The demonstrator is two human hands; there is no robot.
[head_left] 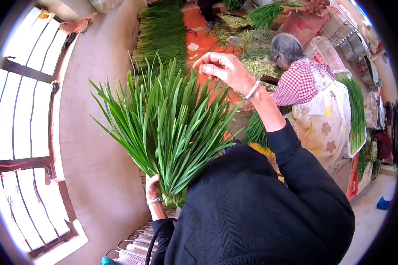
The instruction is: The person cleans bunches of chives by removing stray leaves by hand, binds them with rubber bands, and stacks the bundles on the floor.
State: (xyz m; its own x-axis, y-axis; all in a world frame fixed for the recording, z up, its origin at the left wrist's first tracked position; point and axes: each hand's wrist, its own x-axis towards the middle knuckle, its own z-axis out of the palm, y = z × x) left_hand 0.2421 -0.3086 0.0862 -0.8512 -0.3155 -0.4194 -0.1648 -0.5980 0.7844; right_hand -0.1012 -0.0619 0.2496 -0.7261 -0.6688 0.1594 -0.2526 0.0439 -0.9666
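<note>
My left hand (152,187) is wrapped round the lower end of a large bunch of long green leaves (168,128), at the bunch's left side. The leaves fan upward and outward, and a thin tie circles them near the base. Above the right side of the bunch, my right hand (221,70) is raised, its thumb and fingertips pressed together in a pinch. Anything between those fingertips is too small to make out. A pale bracelet (252,89) is on the right wrist and a metal watch band (154,201) on the left.
Rows of green leaves (160,35) lie along the wall (97,110) at the upper left. A co-worker in a checked shirt (296,84) bends over leaf piles at the right. Crates (325,55) stand behind. A barred window (24,115) is at far left, stacked white crates (139,247) below.
</note>
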